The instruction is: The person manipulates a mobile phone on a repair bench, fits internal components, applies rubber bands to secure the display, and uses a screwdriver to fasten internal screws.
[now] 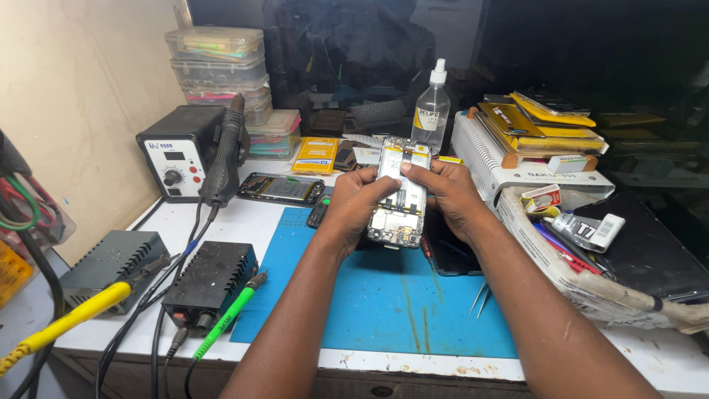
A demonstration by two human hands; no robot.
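Note:
An opened smartphone (399,193) with its back cover off and circuit boards exposed is held upright above a blue work mat (384,303). My left hand (354,207) grips its left side, thumb across the middle. My right hand (447,192) grips the right side, with the thumb pressing near the top of the frame. Both forearms reach in from the bottom of the view.
A hot-air station (181,151) with its handle (225,151), two black power boxes (210,281), another phone (281,188), a clear bottle (432,111), stacked plastic boxes (221,66), tweezers (480,297), and a cluttered tray of parts (576,222) surround the mat.

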